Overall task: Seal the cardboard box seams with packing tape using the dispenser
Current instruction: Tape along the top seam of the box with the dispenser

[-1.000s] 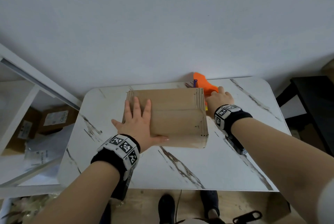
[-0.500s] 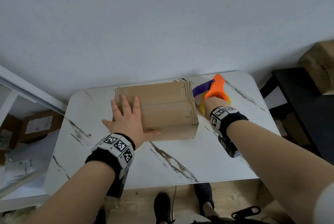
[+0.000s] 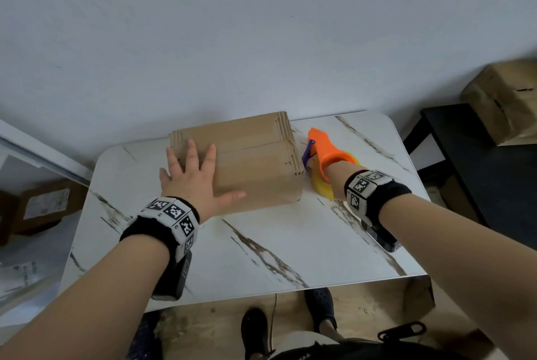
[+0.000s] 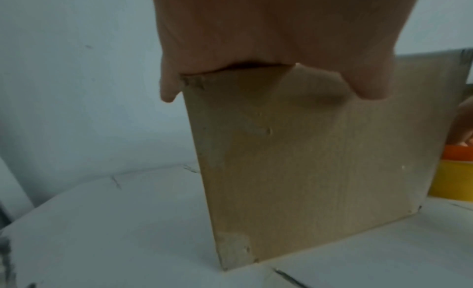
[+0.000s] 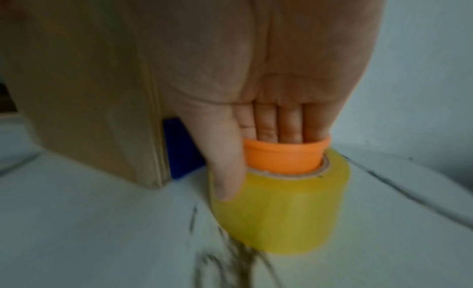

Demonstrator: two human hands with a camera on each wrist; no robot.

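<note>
A brown cardboard box point(image 3: 255, 162) lies on the white marble table point(image 3: 290, 243), its top flaps down. My left hand point(image 3: 191, 179) rests flat on the box's left part, fingers spread, thumb along the near edge. In the left wrist view the palm point(image 4: 256, 29) presses on the box's top edge point(image 4: 294, 161). My right hand point(image 3: 337, 179) holds the orange tape dispenser point(image 3: 325, 150) against the box's right end. Its fingers sit inside the orange core point(image 5: 284, 159), and the thumb point(image 5: 227, 181) lies on the yellow tape roll point(image 5: 281, 211). A purple blade part point(image 5: 179, 151) sits next to the box point(image 5: 89, 90).
A black side table point(image 3: 479, 156) stands to the right with another cardboard box point(image 3: 505, 98) on it. Parcels point(image 3: 43, 208) lie on a low shelf to the left. The wall runs close behind the table. My feet point(image 3: 319, 307) are under the near edge.
My right hand took the dispenser from behind the box's far right corner and brought it to the box's right end. The left hand stayed flat on the box.
</note>
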